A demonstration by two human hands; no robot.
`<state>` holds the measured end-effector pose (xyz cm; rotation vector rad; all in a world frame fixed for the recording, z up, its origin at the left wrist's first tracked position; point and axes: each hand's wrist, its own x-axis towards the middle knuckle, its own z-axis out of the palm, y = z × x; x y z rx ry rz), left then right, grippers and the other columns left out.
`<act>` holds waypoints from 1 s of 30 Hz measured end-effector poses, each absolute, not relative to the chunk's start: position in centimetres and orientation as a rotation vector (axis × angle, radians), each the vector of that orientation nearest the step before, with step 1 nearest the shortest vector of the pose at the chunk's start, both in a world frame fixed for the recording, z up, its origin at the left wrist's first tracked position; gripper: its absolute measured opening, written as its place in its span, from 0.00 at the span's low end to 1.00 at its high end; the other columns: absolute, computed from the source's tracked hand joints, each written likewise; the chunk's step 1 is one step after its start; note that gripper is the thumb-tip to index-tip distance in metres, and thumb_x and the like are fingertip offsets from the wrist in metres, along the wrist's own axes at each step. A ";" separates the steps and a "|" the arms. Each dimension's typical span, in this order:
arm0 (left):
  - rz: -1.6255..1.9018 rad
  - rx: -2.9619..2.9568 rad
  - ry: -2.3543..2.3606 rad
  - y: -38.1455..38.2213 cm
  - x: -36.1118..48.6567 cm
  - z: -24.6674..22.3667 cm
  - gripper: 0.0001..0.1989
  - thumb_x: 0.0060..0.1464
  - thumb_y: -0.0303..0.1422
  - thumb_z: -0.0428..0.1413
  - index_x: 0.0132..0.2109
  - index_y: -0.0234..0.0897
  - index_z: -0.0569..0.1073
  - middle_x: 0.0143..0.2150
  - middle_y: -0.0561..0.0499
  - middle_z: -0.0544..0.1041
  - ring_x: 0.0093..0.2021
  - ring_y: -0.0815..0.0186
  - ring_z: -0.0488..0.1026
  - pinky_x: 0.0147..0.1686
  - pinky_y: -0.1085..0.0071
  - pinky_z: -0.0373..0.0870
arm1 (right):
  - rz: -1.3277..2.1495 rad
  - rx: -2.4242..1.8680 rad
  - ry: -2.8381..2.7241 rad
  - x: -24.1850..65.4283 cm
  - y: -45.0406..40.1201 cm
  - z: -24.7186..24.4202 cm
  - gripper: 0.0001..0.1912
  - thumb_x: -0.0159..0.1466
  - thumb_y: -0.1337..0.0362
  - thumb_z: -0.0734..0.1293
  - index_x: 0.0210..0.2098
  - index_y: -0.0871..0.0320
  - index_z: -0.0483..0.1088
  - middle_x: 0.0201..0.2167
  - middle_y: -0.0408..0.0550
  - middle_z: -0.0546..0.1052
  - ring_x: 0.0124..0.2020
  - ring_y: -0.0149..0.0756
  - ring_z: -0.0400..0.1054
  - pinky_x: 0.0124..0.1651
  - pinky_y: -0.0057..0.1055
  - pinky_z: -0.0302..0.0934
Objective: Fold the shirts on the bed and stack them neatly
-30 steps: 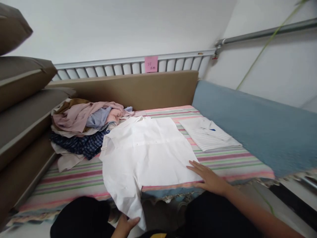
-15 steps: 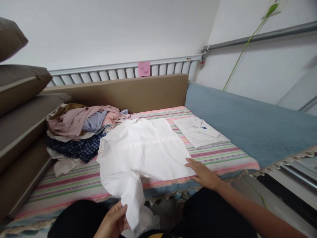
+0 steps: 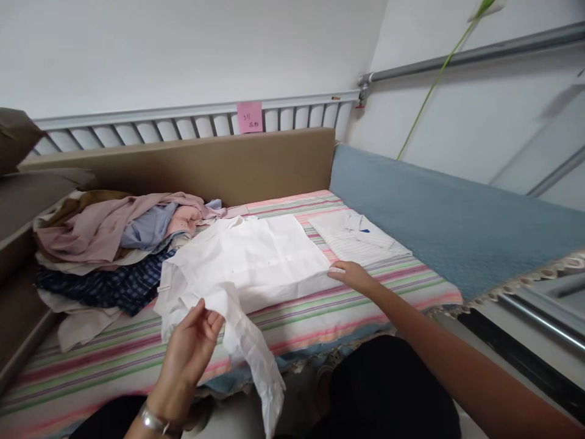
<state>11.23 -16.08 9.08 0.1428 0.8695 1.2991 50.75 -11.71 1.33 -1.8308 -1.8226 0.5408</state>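
Observation:
A white button-up shirt (image 3: 260, 256) lies spread on a striped cloth, its collar toward the left. My left hand (image 3: 194, 338) pinches the shirt near the shoulder and lifts it; the sleeve hangs down from there over the front edge. At the shirt's right end, my right hand (image 3: 351, 275) grips the near corner of the hem, with the fingers closed on the fabric. To the right of it lies a folded white striped shirt (image 3: 359, 238) with a small blue mark at its collar.
A heap of crumpled clothes (image 3: 114, 238) sits at the left beside brown cushions (image 3: 36, 183). A brown padded board (image 3: 205, 167) and a radiator (image 3: 183, 129) with a pink note (image 3: 249, 117) stand behind. Blue fabric (image 3: 434, 207) covers the right side.
My left hand has moved up from the sleeve's end to near the shoulder, lifting the cloth. The right hand has gone from lying flat to gripping the hem and folding the near edge inward.

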 end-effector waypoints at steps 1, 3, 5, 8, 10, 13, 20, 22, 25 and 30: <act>1.318 0.145 0.881 -14.8 11.5 9.0 0.12 0.56 0.20 0.45 0.26 0.35 0.64 0.19 0.55 0.69 0.21 0.74 0.71 0.26 0.78 0.74 | 0.520 -1.862 -1.807 50.7 -10.5 1.4 0.12 0.55 0.56 0.64 0.32 0.56 0.74 0.33 0.45 0.78 0.37 0.40 0.71 0.41 0.32 0.63; 1.341 0.209 0.930 -12.2 12.2 8.3 0.12 0.56 0.21 0.45 0.26 0.34 0.64 0.19 0.55 0.69 0.22 0.74 0.71 0.30 0.76 0.75 | 0.471 -1.924 -1.775 50.6 -8.2 1.1 0.13 0.54 0.58 0.65 0.36 0.57 0.75 0.37 0.46 0.78 0.39 0.41 0.71 0.42 0.31 0.63; 1.359 0.312 0.973 -9.9 12.9 7.2 0.11 0.56 0.22 0.45 0.27 0.34 0.65 0.22 0.52 0.71 0.26 0.73 0.73 0.35 0.72 0.75 | 0.437 -1.981 -1.758 50.4 -6.5 0.5 0.14 0.54 0.59 0.66 0.38 0.58 0.74 0.38 0.49 0.78 0.40 0.42 0.71 0.43 0.33 0.64; 1.352 0.435 1.020 -7.8 13.3 5.2 0.06 0.54 0.25 0.48 0.30 0.33 0.68 0.29 0.48 0.74 0.33 0.68 0.75 0.40 0.66 0.74 | 0.384 -2.031 -1.752 49.4 -5.6 -0.5 0.17 0.54 0.62 0.66 0.43 0.61 0.72 0.41 0.54 0.77 0.42 0.46 0.70 0.46 0.38 0.63; 1.373 0.511 1.091 -7.6 12.0 3.5 0.03 0.51 0.28 0.53 0.35 0.33 0.70 0.37 0.45 0.75 0.39 0.64 0.75 0.43 0.63 0.72 | 0.266 -2.013 -1.759 48.3 -6.4 -1.3 0.20 0.58 0.63 0.63 0.49 0.62 0.69 0.47 0.58 0.74 0.49 0.48 0.67 0.52 0.43 0.59; 1.448 0.895 1.452 -8.7 7.3 0.7 0.13 0.48 0.34 0.56 0.42 0.37 0.70 0.45 0.46 0.74 0.46 0.64 0.72 0.48 0.64 0.68 | -0.075 -1.847 -1.877 46.9 -8.7 -3.4 0.21 0.63 0.60 0.57 0.52 0.63 0.66 0.54 0.60 0.68 0.58 0.48 0.58 0.59 0.46 0.52; 1.170 1.242 2.060 -12.1 -3.8 -3.3 0.17 0.46 0.35 0.53 0.44 0.32 0.69 0.41 0.42 0.75 0.40 0.61 0.73 0.44 0.62 0.68 | -0.409 -1.829 -2.068 46.2 -12.0 -9.5 0.26 0.65 0.53 0.50 0.54 0.60 0.65 0.57 0.59 0.65 0.59 0.53 0.56 0.56 0.53 0.53; 1.049 1.351 2.094 -12.0 -4.1 -3.5 0.17 0.46 0.36 0.53 0.44 0.33 0.70 0.37 0.44 0.76 0.37 0.61 0.73 0.41 0.64 0.68 | -0.445 -1.840 -2.090 46.2 -12.0 -10.0 0.26 0.65 0.53 0.50 0.55 0.59 0.64 0.58 0.58 0.65 0.60 0.52 0.56 0.57 0.53 0.52; 0.893 1.509 2.140 -11.6 -3.4 -3.5 0.18 0.48 0.38 0.52 0.45 0.35 0.70 0.32 0.48 0.75 0.34 0.62 0.72 0.38 0.66 0.66 | -0.471 -1.875 -2.097 46.1 -12.0 -9.7 0.25 0.66 0.55 0.50 0.56 0.58 0.64 0.58 0.56 0.65 0.60 0.50 0.56 0.57 0.50 0.52; 0.663 1.677 2.230 -11.2 -2.7 -3.7 0.16 0.51 0.36 0.50 0.47 0.37 0.70 0.33 0.46 0.76 0.36 0.58 0.73 0.39 0.64 0.63 | -0.475 -1.937 -2.095 45.6 -12.2 -8.9 0.23 0.66 0.57 0.51 0.56 0.56 0.64 0.59 0.53 0.64 0.60 0.46 0.56 0.58 0.48 0.52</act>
